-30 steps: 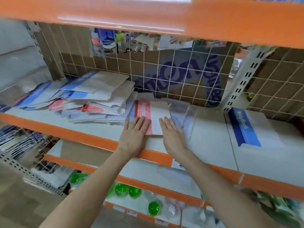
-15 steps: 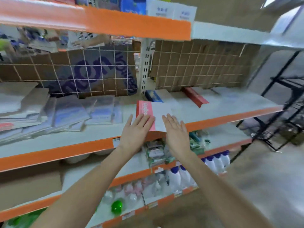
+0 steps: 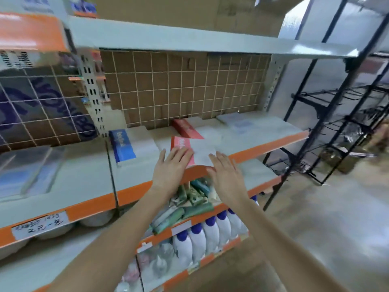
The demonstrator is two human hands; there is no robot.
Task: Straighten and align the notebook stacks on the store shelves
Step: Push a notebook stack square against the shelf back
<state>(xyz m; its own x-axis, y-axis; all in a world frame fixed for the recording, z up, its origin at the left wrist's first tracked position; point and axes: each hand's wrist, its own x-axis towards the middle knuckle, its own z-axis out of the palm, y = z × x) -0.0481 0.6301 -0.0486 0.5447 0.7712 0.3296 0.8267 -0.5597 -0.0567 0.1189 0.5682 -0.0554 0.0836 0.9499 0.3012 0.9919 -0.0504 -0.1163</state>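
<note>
A white notebook stack with a red spine [image 3: 197, 148] lies at the front edge of the grey shelf [image 3: 263, 135]. My left hand [image 3: 170, 167] lies flat on its red left side, fingers straight. Flat on the stack's near right corner rests my right hand [image 3: 226, 171], over the orange shelf lip. Behind it sits a second red-spined stack [image 3: 187, 128], to the left a blue-spined stack [image 3: 124, 144], and at the back right a pale stack [image 3: 237, 123].
A wire grid with cardboard [image 3: 179, 89] backs the shelf. Clear-wrapped notebooks [image 3: 27, 165] lie on the left bay. Below are green packets [image 3: 189, 199] and white bottles with blue caps [image 3: 208, 234]. A black wire rack [image 3: 336, 123] stands to the right on the grey floor.
The view swung right from the messy left bay to the right bay. Both hands stayed flat on the red-spined stack, which now lies on the right bay's front edge.
</note>
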